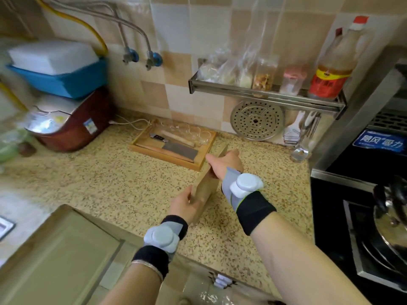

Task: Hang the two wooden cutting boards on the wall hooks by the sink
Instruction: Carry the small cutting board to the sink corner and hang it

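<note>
Wooden cutting board [206,190] stood on edge over speckled countertop [123,183], L hand [184,205] grasping near end, R hand [224,164] clamped on far end, wooden tray [198,162] w/ cleaver [176,147] just behind.

You cannot see the right hand's [224,164] fingers, hidden behind the cutting board [206,190], nor whether one board or two stands there; the rice cooker [66,124] and blue tub [63,80] blur, and the pan [392,216] runs off the right edge
</note>
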Demonstrator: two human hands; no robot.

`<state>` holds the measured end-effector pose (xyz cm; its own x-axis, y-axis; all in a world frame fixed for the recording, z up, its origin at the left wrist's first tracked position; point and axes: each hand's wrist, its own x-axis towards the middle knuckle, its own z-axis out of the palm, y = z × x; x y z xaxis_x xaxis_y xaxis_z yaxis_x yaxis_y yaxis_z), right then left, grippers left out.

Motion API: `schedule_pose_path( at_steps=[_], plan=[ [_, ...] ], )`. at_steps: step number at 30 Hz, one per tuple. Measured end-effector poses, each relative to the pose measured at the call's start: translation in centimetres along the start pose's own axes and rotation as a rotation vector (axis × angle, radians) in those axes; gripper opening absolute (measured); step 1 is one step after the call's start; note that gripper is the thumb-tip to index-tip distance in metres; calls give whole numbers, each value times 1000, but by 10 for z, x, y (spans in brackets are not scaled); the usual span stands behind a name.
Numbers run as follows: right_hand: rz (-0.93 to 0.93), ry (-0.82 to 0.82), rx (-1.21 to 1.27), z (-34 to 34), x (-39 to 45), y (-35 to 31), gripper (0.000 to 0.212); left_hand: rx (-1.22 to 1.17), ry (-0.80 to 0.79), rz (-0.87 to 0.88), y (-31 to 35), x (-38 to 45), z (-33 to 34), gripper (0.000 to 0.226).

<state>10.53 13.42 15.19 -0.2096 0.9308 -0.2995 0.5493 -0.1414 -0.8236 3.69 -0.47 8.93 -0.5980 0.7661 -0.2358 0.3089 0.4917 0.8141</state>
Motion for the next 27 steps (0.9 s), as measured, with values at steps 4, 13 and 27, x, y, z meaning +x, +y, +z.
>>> schedule_pose_path(
  at_steps=[4,13,27],
  plan=[
    [8,5,32,7,4,1,81,-3,18,-48,-3,16,-14,35],
    [-156,-56,129,27,28,21,47,-110,10,-19,-10,42,-42,41],
    [-135,-52,146,86,20,27,42,-108,103,-85,-63,48,-86,33]
  ],
)
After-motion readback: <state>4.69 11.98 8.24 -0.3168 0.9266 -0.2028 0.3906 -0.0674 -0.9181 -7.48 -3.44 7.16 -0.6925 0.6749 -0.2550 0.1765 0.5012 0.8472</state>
